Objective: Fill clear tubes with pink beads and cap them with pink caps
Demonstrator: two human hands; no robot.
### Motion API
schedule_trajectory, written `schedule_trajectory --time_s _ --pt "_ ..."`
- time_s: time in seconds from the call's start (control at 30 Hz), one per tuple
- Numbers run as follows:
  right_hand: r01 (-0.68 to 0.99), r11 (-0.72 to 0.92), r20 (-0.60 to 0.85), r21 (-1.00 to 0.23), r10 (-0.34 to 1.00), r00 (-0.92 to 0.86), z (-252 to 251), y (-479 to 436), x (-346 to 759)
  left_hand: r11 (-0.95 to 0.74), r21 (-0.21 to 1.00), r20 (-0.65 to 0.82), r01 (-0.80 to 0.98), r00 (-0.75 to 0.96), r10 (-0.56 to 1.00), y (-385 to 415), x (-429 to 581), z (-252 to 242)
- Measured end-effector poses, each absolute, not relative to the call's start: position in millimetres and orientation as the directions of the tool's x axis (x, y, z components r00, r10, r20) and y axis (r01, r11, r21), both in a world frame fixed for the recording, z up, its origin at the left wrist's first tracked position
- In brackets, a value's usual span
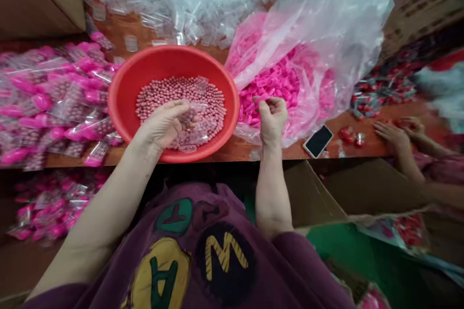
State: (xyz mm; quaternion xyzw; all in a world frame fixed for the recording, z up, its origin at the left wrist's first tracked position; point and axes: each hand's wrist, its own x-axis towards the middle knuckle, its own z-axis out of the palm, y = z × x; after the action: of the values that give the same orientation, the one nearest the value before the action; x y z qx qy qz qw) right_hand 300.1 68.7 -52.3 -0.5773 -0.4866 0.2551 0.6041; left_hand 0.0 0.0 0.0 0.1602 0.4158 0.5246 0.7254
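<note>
A red plastic basin (125, 91) sits on the wooden table in front of me, filled with small pink beads (170, 91) and a few clear little bags. My left hand (165, 123) reaches into the basin and grips a small clear bag (192, 116) over the beads. My right hand (272, 117) hovers at the edge of a large clear sack of bright pink plastic pieces (279, 82), its fingers pinched together on something I cannot make out.
Filled pink packets (50, 96) are heaped at the left and in a box (47, 207) below. Empty clear bags (181, 0) pile up at the back. A phone (318, 141) lies at the table edge. Another person's hands (395, 133) work at the right among red packets.
</note>
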Motion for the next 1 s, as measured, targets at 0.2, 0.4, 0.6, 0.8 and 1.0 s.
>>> schedule_trajectory --time_s 0.2,0.4,0.6,0.8,1.0 --pt "0.244 0.418 0.404 -0.875 0.908 -0.109 -17 46 234 0.407 0.651 -0.354 -0.641 0.217 0.91 -5 7 -1" --pt "0.449 0.688 0.588 -0.57 0.723 -0.362 -4 33 186 0.344 0.634 -0.329 -0.693 0.161 0.931 -2 6 -8" --pt "0.405 0.643 0.523 -0.65 0.765 -0.376 4 22 187 0.298 0.636 -0.296 -0.712 0.132 0.946 0 6 -12" --pt "0.416 0.583 0.517 -0.698 0.812 -0.271 4 18 184 0.294 0.641 -0.269 -0.709 0.151 0.951 -2 6 -13" --pt "0.427 0.56 0.5 -0.71 0.828 -0.253 2 18 184 0.286 0.657 -0.234 -0.698 0.171 0.957 -5 7 -13"
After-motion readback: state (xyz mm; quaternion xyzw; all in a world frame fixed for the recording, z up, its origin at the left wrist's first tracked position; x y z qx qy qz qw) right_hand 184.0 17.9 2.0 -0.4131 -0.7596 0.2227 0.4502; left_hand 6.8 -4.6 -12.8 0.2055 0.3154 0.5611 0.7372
